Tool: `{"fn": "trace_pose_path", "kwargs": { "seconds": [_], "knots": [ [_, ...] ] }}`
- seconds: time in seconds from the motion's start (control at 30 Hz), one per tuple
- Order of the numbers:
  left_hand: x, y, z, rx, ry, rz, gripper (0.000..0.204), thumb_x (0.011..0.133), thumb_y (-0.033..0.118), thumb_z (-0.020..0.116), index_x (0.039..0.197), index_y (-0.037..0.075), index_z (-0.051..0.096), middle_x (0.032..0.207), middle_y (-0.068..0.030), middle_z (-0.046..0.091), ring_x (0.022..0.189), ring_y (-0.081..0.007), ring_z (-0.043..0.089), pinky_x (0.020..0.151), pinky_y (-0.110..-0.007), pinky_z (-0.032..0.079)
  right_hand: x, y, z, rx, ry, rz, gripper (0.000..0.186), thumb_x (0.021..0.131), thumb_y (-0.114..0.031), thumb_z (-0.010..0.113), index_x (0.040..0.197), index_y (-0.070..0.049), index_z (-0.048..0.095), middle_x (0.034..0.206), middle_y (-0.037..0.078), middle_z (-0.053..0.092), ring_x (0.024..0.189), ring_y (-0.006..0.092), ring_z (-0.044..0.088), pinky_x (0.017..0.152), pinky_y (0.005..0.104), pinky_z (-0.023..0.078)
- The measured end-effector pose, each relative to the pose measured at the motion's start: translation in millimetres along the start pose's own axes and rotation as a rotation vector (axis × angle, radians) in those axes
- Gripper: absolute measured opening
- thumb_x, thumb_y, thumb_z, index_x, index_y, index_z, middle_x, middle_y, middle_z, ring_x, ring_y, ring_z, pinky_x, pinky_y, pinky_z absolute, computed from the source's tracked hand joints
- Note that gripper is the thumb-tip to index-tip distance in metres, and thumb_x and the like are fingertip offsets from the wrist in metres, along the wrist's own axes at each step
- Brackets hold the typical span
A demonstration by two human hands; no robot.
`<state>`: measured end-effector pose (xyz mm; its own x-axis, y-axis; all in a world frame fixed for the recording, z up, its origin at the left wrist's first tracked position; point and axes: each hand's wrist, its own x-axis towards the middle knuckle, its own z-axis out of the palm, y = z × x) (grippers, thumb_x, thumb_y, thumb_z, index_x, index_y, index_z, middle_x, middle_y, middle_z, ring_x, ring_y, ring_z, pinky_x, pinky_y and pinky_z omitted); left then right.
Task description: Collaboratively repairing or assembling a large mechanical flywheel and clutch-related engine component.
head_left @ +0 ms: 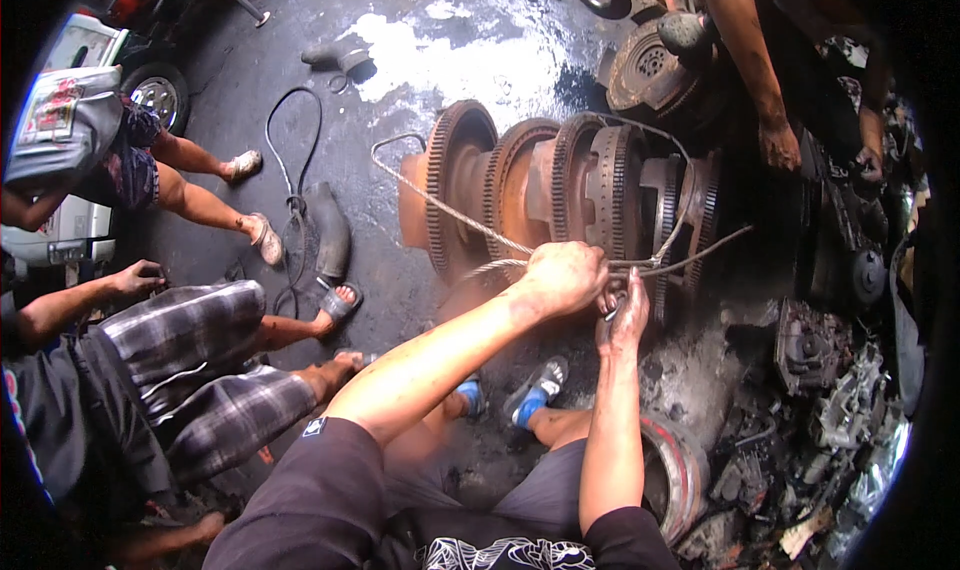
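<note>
A row of rusty toothed flywheels (515,175) lies on its side in front of me, with a wire rope (455,211) looped around it. My left hand (567,276) is closed around the rope strands at the near side of the row. Just to its right, my right hand (625,315) has its fingers curled and its thumb raised against the strands. A small shiny piece shows at its fingers, too small to name. The rope's loose tail sticks out to the right past both hands.
Two people sit or crouch at left, one in plaid shorts (215,390). Another person's arm (752,65) reaches in at upper right, near a round plate (650,65). A black hose (328,232) and a looped cable (270,130) lie on the floor. Greasy metal parts (810,345) pile up at right.
</note>
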<state>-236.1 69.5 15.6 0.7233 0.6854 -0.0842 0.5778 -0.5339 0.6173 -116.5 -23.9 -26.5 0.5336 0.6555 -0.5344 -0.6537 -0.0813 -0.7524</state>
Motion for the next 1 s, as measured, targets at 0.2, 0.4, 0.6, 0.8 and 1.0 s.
{"fn": "trace_pose_path", "kwargs": {
  "seconds": [0.2, 0.4, 0.6, 0.8, 1.0],
  "knots": [
    [26, -33, -29, 0.053, 0.049, 0.164, 0.031, 0.097, 0.028, 0.054, 0.109, 0.002, 0.065, 0.097, -0.0224, 0.069, 0.094, -0.0394, 0.067, 0.084, -0.048, 0.053, 28, 32, -26, -0.033, -0.119, -0.105, 0.024, 0.098, -0.032, 0.061, 0.093, -0.008, 0.062, 0.073, -0.002, 0.055, 0.056, 0.0045, 0.045, 0.047, 0.0191, 0.034],
    [78, 20, 39, 0.095, -0.019, 0.295, 0.028, 0.097, 0.024, 0.056, 0.109, 0.001, 0.065, 0.092, -0.0244, 0.068, 0.093, -0.0419, 0.065, 0.085, -0.048, 0.051, 143, 112, -86, -0.160, -0.361, -0.364, 0.020, 0.098, -0.029, 0.062, 0.102, -0.009, 0.062, 0.079, -0.002, 0.060, 0.060, 0.0078, 0.054, 0.053, 0.0252, 0.045],
    [88, -1, 87, 0.295, 0.181, 0.396, 0.022, 0.091, 0.017, 0.059, 0.104, 0.001, 0.067, 0.101, -0.0242, 0.066, 0.099, -0.0431, 0.063, 0.086, -0.047, 0.052, 106, 94, -17, -1.022, -0.140, -0.674, 0.015, 0.094, -0.014, 0.056, 0.100, -0.006, 0.067, 0.096, 0.013, 0.070, 0.088, 0.0225, 0.068, 0.073, 0.0368, 0.052],
    [94, 42, 101, 0.289, 0.167, 0.322, 0.024, 0.093, 0.023, 0.059, 0.089, 0.001, 0.067, 0.087, -0.0237, 0.067, 0.089, -0.0439, 0.064, 0.077, -0.049, 0.052, 161, 93, -31, -1.045, -0.386, -0.434, 0.038, 0.101, -0.017, 0.045, 0.139, -0.009, 0.045, 0.137, 0.011, 0.051, 0.129, 0.0123, 0.046, 0.099, 0.0316, 0.043],
    [97, 35, 86, 0.494, 0.089, 0.196, 0.022, 0.091, 0.022, 0.058, 0.098, 0.006, 0.071, 0.094, -0.0203, 0.070, 0.094, -0.0389, 0.066, 0.083, -0.046, 0.053, 142, 109, -8, 0.432, -0.624, -0.324, 0.037, 0.106, -0.028, 0.041, 0.139, -0.011, 0.042, 0.127, 0.002, 0.052, 0.116, 0.0084, 0.050, 0.100, 0.0291, 0.042]
  ]
}}
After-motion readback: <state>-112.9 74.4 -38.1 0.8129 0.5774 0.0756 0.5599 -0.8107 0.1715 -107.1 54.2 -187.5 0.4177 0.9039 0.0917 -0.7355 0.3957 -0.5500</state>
